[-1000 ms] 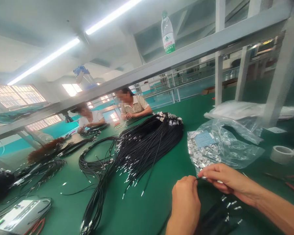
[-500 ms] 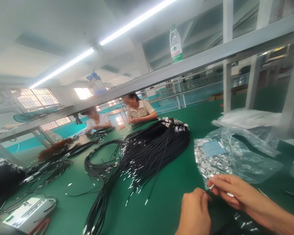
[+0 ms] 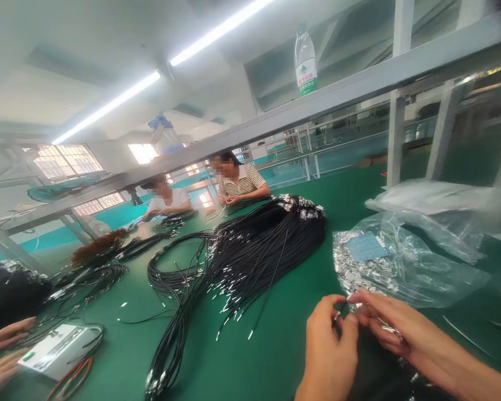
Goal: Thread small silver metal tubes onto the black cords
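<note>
Thin black cord [image 3: 337, 319] was pinched near its end between thumb and forefinger of the left hand [image 3: 328, 352], fingers closed tight on it. Small silver metal clip [image 3: 349, 301] was pinched by the fingertips of the right hand [image 3: 383, 323], also closed, and was held against the cord tip. Both hands were met fingertip to fingertip, low over the green table top [image 3: 275, 345]; whether the clip was already seated on the cord could not be told.

Just behind the grip, a clear plastic bag of silver metal clips [image 3: 384, 267] was laid flat, with a blue label on it. Further behind and right of that, a second crumpled clear plastic bag [image 3: 426, 196] was seen. More dark cords with silver ends [image 3: 386, 379] were lying under the right wrist, blurred.

Left of the grip, a large bundle of black cords with silver tips [image 3: 259, 245] was fanned across the table. Far left, a white box-shaped device [image 3: 54, 351] was seen, with another person's hand [image 3: 6, 337] beside it. Across the table, well away, two seated people [image 3: 237, 184] were handling cords. Overhead, a clear water bottle with a green label [image 3: 305, 61] was stood on a grey metal shelf rail [image 3: 359, 89].
</note>
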The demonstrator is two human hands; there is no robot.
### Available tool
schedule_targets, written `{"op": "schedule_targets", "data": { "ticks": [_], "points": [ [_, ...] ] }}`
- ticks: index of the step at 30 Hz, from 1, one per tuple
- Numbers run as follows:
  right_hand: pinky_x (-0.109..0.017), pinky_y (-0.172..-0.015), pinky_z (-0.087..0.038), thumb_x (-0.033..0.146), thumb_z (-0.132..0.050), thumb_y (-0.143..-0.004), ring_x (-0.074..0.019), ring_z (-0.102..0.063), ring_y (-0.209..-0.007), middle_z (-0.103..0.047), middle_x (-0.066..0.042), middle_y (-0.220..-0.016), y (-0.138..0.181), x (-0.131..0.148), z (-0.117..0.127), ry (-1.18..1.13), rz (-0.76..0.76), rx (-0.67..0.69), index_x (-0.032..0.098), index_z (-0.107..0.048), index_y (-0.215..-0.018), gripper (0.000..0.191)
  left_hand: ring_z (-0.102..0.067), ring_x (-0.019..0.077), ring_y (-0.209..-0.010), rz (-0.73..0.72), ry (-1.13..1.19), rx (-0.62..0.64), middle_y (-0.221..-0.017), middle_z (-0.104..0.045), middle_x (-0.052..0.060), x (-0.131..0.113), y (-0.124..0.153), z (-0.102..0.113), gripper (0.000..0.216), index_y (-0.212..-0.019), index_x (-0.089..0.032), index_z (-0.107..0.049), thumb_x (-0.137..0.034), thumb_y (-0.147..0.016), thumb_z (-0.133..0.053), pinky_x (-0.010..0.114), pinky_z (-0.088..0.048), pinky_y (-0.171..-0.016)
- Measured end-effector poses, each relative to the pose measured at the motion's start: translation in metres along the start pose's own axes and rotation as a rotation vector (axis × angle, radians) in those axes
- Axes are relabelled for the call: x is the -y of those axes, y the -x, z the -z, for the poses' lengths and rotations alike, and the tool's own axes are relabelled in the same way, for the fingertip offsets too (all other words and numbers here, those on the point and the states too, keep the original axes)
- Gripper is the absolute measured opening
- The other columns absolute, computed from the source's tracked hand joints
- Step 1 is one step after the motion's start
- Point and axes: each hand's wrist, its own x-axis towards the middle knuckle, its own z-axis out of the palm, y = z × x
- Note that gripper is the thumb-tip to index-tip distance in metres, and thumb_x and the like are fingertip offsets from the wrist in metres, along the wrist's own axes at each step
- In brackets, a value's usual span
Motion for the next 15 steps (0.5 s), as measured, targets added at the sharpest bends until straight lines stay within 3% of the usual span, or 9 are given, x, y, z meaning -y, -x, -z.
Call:
{"op": "schedule_targets", "data": {
  "ticks": [3,6,9,15],
  "points": [
    [-0.021,-0.045,-0.008,0.067,-0.077,-0.062,-0.0033,-0.022,-0.044,-0.060,-0.002,-0.071,-0.001,0.004,0.003,-0.057,0.010,-0.036,0.017,-0.058,-0.085,0.058,-0.057,0.0173,-0.080,-0.082,-0.026,-0.030,-0.087,-0.066,0.006,-0.006,0.000,0.001,0.026,-0.093,-0.017,-0.069,-0.026,-0.094,-0.045,0.029,-0.043,-0.074],
    [-0.020,-0.044,-0.011,0.067,-0.074,-0.065,-0.0042,-0.025,-0.043,-0.055,0.000,-0.063,0.000,0.003,0.001,-0.015,0.004,-0.076,0.017,-0.062,-0.088,0.056,-0.055,0.0161,-0.076,-0.119,-0.009,0.028,-0.084,-0.062,0.005,-0.011,0.001,-0.002,0.023,-0.087,-0.016,-0.070,-0.022,-0.090,-0.049,0.027,-0.042,-0.069],
    [-0.019,-0.044,-0.017,0.069,-0.070,-0.067,-0.0055,-0.033,-0.045,-0.056,-0.001,-0.063,0.003,-0.001,-0.006,0.048,-0.026,-0.076,0.017,-0.064,-0.087,0.056,-0.052,0.0148,-0.073,-0.074,-0.018,0.071,-0.079,-0.057,0.002,-0.014,0.003,-0.006,0.013,-0.084,-0.016,-0.072,-0.016,-0.078,-0.061,0.025,-0.040,-0.067],
    [-0.020,-0.043,-0.014,0.082,-0.059,-0.064,-0.0081,-0.039,-0.047,-0.057,-0.003,-0.059,0.004,-0.005,-0.020,0.168,-0.074,-0.031,0.017,-0.057,-0.074,0.067,-0.040,0.0112,-0.063,0.019,-0.053,0.137,-0.065,-0.043,-0.004,-0.015,0.000,-0.010,0.006,-0.069,-0.016,-0.069,-0.012,-0.067,-0.065,0.023,-0.031,-0.057]
  ]
}}
